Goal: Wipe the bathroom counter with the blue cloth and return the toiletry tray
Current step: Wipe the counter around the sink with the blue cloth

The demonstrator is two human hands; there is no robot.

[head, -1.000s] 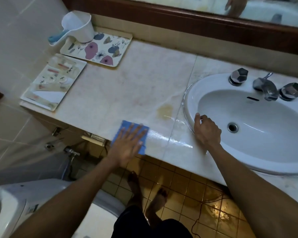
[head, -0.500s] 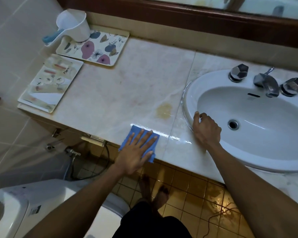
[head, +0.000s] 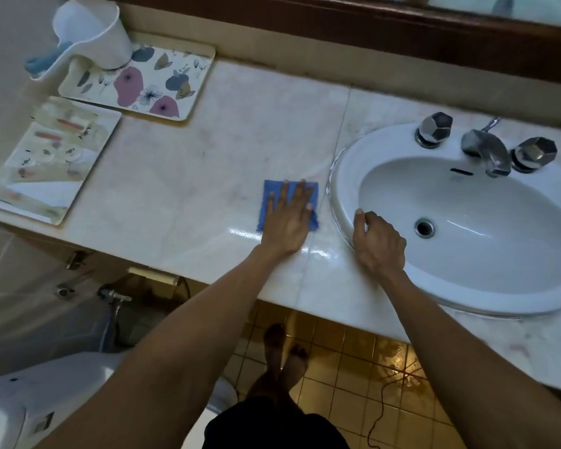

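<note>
My left hand [head: 289, 218] lies flat, fingers spread, pressing the folded blue cloth [head: 270, 192] onto the pale marble counter [head: 191, 176], just left of the sink. A wet sheen trails behind the cloth toward the counter's front edge. My right hand [head: 378, 243] rests curled on the white sink's rim [head: 340, 176], holding nothing. The toiletry tray [head: 47, 160] with several small packets sits at the counter's far left end. Behind it lies a floral tray [head: 143, 82].
A white scoop with a blue handle [head: 88, 34] stands on the floral tray's back corner. Chrome taps and a spout [head: 484, 150] sit behind the basin. A wood-framed mirror runs along the back wall. A toilet [head: 30, 403] stands below on the left; yellow floor tiles show under the counter.
My left hand has slid the blue cloth away from the front edge and rightward, toward the sink, covering the yellowish stain. My right hand has stayed on the sink rim.
</note>
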